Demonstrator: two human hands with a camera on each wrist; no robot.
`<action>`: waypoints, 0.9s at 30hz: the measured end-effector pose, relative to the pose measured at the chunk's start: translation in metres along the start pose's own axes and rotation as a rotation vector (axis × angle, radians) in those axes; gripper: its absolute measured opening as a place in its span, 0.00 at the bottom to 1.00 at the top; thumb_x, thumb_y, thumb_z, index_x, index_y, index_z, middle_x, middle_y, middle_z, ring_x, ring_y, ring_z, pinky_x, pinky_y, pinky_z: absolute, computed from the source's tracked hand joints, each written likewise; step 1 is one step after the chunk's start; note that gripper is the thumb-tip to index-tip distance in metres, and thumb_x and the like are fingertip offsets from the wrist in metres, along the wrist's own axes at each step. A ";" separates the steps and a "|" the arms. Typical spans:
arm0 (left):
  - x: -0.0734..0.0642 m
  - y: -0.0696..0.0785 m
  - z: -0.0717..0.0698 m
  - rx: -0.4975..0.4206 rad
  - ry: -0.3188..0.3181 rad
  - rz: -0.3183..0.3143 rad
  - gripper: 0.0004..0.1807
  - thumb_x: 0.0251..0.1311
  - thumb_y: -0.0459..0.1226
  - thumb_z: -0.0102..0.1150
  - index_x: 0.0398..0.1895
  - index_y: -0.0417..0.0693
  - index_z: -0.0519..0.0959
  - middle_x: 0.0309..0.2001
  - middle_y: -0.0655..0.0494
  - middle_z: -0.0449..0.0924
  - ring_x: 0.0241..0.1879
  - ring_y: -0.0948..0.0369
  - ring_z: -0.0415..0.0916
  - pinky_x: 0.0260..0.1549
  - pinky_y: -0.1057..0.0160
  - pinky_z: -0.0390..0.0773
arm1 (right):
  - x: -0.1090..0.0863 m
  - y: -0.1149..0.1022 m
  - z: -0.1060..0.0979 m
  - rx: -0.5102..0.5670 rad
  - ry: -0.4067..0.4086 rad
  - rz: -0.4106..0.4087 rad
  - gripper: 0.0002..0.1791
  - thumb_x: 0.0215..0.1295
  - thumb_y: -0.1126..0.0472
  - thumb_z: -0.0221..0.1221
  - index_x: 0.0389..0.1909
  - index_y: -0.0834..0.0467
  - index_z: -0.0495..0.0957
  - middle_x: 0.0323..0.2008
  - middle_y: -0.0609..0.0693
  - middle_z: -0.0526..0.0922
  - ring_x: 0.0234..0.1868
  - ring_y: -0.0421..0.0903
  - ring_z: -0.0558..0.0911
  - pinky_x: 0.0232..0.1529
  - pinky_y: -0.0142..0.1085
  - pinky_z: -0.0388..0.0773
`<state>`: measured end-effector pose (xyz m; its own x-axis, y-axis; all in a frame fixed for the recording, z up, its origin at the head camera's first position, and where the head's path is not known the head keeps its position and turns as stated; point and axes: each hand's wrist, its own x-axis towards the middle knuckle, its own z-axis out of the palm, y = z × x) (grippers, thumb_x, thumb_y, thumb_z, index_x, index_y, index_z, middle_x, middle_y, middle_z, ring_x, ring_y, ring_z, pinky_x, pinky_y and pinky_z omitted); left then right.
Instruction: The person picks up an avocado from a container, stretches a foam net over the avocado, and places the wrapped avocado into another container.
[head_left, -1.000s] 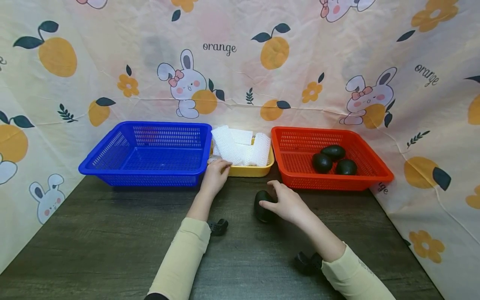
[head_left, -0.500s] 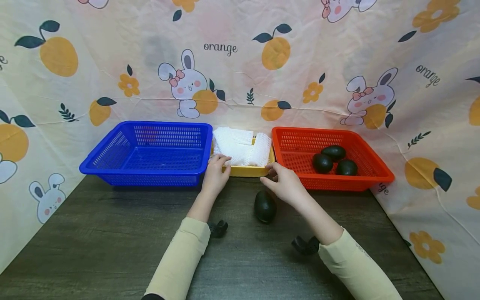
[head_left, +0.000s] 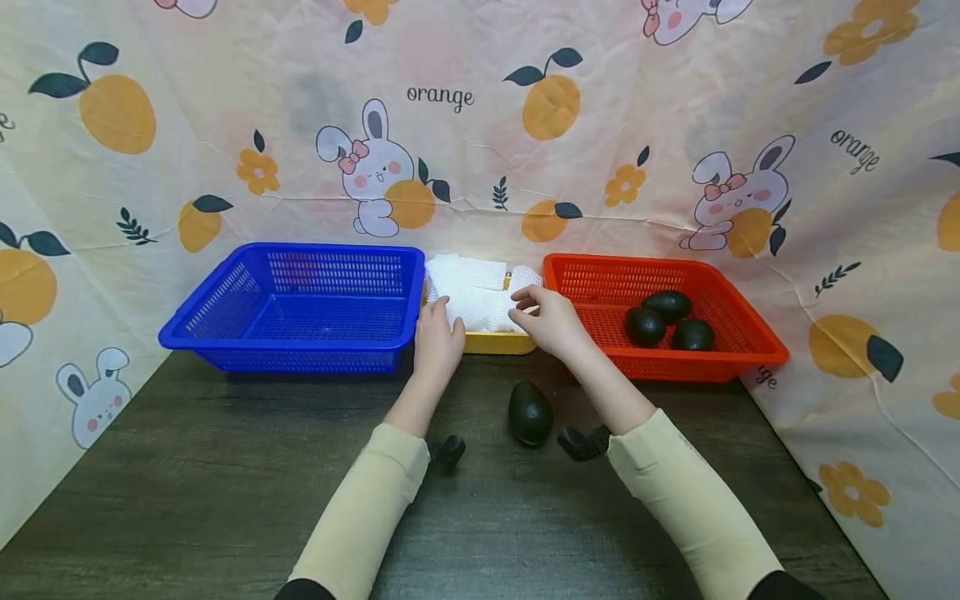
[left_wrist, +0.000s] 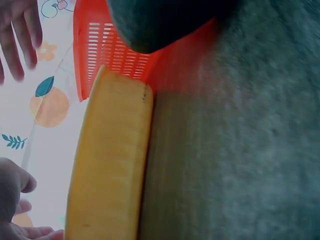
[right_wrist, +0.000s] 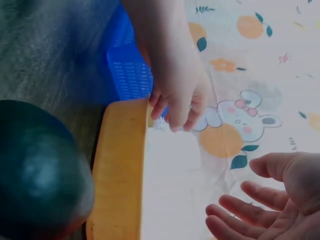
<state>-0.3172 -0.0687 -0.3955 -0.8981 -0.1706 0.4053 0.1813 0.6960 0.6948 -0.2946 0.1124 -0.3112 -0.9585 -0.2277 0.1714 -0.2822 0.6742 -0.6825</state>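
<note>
My left hand point(head_left: 438, 343) is over the left front corner of the yellow basket point(head_left: 498, 343), its fingers loosely bent and holding nothing. White foam net sleeves point(head_left: 468, 292) fill that basket. Over its right side hovers my right hand point(head_left: 553, 323), fingertips right at the foam. In the right wrist view the right hand point(right_wrist: 275, 200) shows spread, relaxed fingers with nothing between them. A dark green avocado point(head_left: 530, 414) lies on the table in front of the yellow basket, below both hands, and looms large in the right wrist view.
A blue basket point(head_left: 285, 343) with nothing visible in it stands left of the yellow one. To the right, a red basket point(head_left: 660, 364) holds three avocados point(head_left: 667, 306). A printed cloth point(head_left: 480, 150) hangs behind the dark wooden table point(head_left: 225, 483).
My right hand has left the avocado on the table and moved forward to the foam sleeves. My left hand has lifted its fingers slightly and turned near the yellow basket's left corner.
</note>
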 end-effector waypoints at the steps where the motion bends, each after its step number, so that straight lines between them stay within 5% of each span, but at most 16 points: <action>1: 0.001 0.001 -0.001 0.004 -0.007 -0.014 0.23 0.64 0.34 0.52 0.61 0.34 0.69 0.56 0.35 0.69 0.55 0.41 0.68 0.55 0.46 0.67 | 0.004 0.000 0.001 0.004 -0.005 0.000 0.17 0.65 0.59 0.60 0.52 0.62 0.77 0.46 0.58 0.81 0.44 0.54 0.80 0.43 0.43 0.78; 12: 0.011 0.009 -0.003 0.016 -0.058 -0.131 0.26 0.65 0.35 0.54 0.65 0.34 0.65 0.57 0.34 0.70 0.54 0.41 0.71 0.55 0.47 0.69 | 0.038 0.002 0.023 0.061 -0.078 0.072 0.20 0.65 0.60 0.59 0.56 0.64 0.75 0.49 0.60 0.80 0.46 0.56 0.79 0.44 0.43 0.77; 19: 0.012 0.010 -0.001 0.038 -0.036 -0.135 0.26 0.63 0.34 0.55 0.64 0.34 0.66 0.55 0.34 0.72 0.52 0.41 0.72 0.53 0.48 0.70 | 0.047 0.003 0.035 0.104 -0.077 0.141 0.20 0.65 0.60 0.60 0.55 0.63 0.76 0.47 0.61 0.79 0.39 0.54 0.81 0.40 0.41 0.79; 27: 0.014 0.010 -0.002 0.044 -0.026 -0.144 0.26 0.63 0.33 0.56 0.63 0.33 0.66 0.52 0.33 0.74 0.51 0.41 0.73 0.53 0.48 0.70 | 0.054 0.002 0.043 0.229 -0.096 0.228 0.20 0.66 0.63 0.59 0.57 0.65 0.74 0.50 0.63 0.78 0.43 0.57 0.81 0.45 0.43 0.79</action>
<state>-0.3273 -0.0660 -0.3817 -0.9237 -0.2533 0.2875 0.0326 0.6955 0.7177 -0.3449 0.0713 -0.3335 -0.9848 -0.1614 -0.0648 -0.0338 0.5428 -0.8392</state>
